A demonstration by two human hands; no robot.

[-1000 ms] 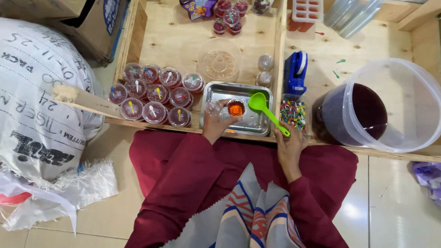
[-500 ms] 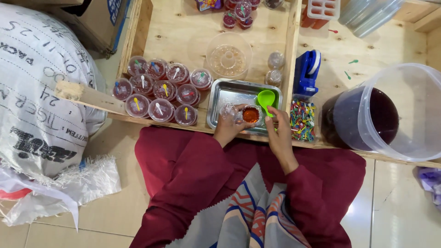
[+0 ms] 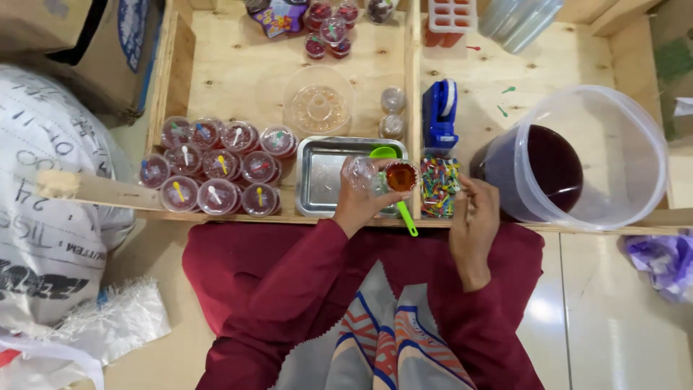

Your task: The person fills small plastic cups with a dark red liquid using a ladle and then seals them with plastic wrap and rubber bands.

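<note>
one small cup [image 3: 401, 175] of red liquid gripped by left hand [image 3: 359, 204], right hand [image 3: 473, 220] pinching at coloured picks [image 3: 439, 186], eleven sealed cups [image 3: 216, 170]

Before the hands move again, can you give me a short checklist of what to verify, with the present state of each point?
1. Left hand grips the small cup of red liquid: ok.
2. Cup is over the metal tray: ok.
3. Cup is level: cannot tell.
4. Right hand is at the box of coloured picks: ok; whether it holds one: cannot tell.
5. Green scoop lies in the tray, held by no hand: ok.
6. Big tub of red liquid stands upright and open: ok.
</note>
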